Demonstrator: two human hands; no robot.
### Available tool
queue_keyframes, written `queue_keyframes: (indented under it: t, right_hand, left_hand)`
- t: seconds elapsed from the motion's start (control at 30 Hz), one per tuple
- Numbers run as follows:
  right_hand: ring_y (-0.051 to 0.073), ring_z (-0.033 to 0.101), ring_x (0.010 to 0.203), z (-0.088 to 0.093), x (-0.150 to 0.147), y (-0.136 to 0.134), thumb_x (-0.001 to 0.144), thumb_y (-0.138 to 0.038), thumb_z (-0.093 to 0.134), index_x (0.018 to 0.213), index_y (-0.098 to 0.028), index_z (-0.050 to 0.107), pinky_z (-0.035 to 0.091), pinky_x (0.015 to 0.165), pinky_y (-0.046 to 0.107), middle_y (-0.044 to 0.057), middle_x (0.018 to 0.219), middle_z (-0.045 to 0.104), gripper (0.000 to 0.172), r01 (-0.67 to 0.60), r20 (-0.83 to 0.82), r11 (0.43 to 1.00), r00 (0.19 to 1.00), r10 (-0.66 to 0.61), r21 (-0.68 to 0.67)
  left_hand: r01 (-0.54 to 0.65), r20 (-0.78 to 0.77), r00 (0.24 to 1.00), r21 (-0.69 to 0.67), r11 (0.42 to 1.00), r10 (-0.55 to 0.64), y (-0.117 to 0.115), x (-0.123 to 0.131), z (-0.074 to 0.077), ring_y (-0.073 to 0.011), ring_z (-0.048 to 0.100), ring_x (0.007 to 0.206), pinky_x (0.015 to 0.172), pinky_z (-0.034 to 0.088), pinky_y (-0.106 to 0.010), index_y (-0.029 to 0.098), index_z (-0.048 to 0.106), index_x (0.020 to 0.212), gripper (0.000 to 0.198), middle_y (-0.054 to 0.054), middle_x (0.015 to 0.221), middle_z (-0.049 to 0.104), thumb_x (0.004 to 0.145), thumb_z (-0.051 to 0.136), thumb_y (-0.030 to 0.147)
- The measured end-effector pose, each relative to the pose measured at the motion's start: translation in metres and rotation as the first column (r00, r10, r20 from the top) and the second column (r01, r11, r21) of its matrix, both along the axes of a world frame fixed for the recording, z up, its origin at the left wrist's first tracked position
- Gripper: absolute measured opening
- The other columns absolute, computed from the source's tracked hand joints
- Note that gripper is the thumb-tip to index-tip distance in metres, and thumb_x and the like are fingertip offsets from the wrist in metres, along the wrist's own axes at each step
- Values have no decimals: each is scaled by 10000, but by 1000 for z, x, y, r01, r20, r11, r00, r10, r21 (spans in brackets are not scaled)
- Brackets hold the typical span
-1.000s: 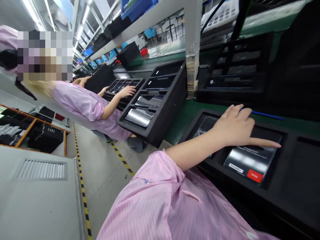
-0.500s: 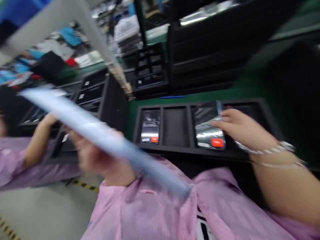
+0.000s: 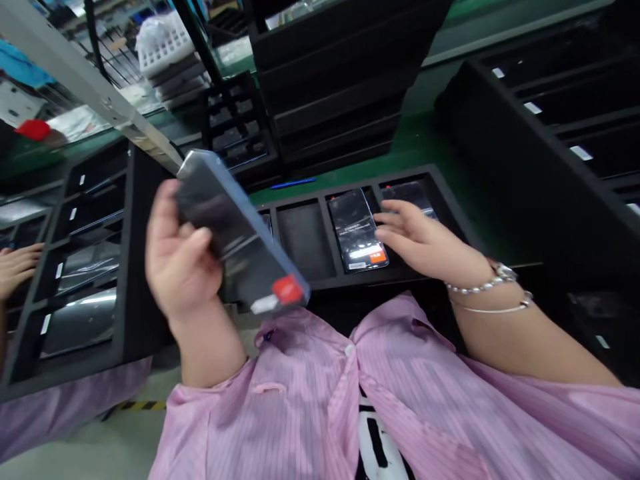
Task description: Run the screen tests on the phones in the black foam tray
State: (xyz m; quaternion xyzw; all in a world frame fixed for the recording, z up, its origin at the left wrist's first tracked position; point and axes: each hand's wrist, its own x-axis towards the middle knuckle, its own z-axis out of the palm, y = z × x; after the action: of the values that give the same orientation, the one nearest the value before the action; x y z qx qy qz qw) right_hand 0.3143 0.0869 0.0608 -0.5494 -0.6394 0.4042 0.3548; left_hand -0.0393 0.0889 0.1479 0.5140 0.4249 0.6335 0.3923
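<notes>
My left hand (image 3: 185,260) is closed around a smartphone (image 3: 240,233) with a blue edge and a red label at its lower end. It is tilted in the air left of the black tray (image 3: 325,283). In the tray's third compartment lies another phone (image 3: 356,227), its screen showing small white text, with an orange label at the bottom. My right hand (image 3: 425,243) is beside that phone's right edge, fingers stretched and slightly apart; whether the tips touch it I cannot tell. A further phone (image 3: 413,195) lies in the right compartment, partly behind my fingers.
Stacked black trays (image 3: 335,93) stand behind. A black tray of phones (image 3: 120,267) is at left, with a co-worker's hand (image 3: 20,270) beside it. Another large black tray (image 3: 530,153) stands at right. A blue pen (image 3: 293,183) lies on the green bench top.
The view has swung right. My left hand has turned its phone from edge-on to face-on. The right hand's fingers have come off the phone in the third compartment, which now shows screen text.
</notes>
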Motion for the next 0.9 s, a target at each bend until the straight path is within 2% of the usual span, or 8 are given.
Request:
queue_keyframes:
  t: [0.1,0.23,0.4,0.47,0.53,0.67,0.77,0.9]
  right_hand:
    - [307,675,1248,17,15,-27,986,-415,660,1455,-296,520,584,1074,544,91,1346,690,503,139,-90,959,989,-120,246]
    - [292,725,1111,42,36,-57,1049,-341,596,1263,-328,692,590,1056,549,39,1149,748,235,269,-1,861,955,-298,432]
    - [290,735,1085,22,56,-65,1043,-267,564,1127,-338,722,613,1040,551,2,1067,754,193,74,206,850,956,-209,522]
    - [288,737,1080,10,58,-65,1036,-242,567,1125,-328,714,628,1014,533,13,1102,749,192,27,248,860,952,-177,510]
    - [292,731,1101,2,55,-66,1031,-217,571,1163,-315,702,626,1011,519,35,1153,741,210,-1,265,869,952,-150,495]
    - [309,677,1228,-3,37,-66,1008,-164,580,1272,-262,644,605,1033,527,74,1211,726,288,-170,256,839,966,39,516]
    - [340,580,1364,-9,18,-65,1005,-153,581,1377,-207,564,527,1124,613,117,1306,693,376,-343,305,785,930,205,517]
    - [373,512,1433,-23,-4,-65,1026,-198,579,1432,-179,515,406,1198,707,159,1433,626,412,-424,416,750,883,218,508]
  left_hand:
    - [90,-199,971,-206,975,-131,33,9,-38,-151,694,627,530,580,-233,267,570,1439,716,18,818,713,771,826,231]
    - [125,-350,887,-445,887,-301,71,31,-80,-183,707,597,542,604,-291,219,504,1502,705,0,767,712,824,689,169]
    - [86,-461,804,-533,842,-375,78,44,-88,-246,774,865,822,668,-453,179,440,1569,723,-99,1018,771,878,650,200]
    - [19,-596,741,-444,896,-311,66,44,-80,-292,746,1132,994,624,-507,175,443,1572,690,-166,1291,725,912,635,239]
    - [7,-771,600,-262,965,-213,43,41,-67,-324,611,1383,1152,524,-543,185,466,1556,635,-171,1493,619,953,623,306]
    - [179,-950,313,52,982,-7,-19,36,-54,-327,426,1545,1285,365,-566,205,569,1442,476,-132,1576,558,1009,599,398]
    - [184,-974,217,101,978,59,-59,35,-73,-359,416,1539,1252,395,-572,198,637,1356,414,-151,1532,588,1006,618,419]
    - [57,-986,145,87,995,78,-86,30,-105,-421,342,1560,1232,363,-635,236,672,1352,450,-159,1579,532,997,629,510]
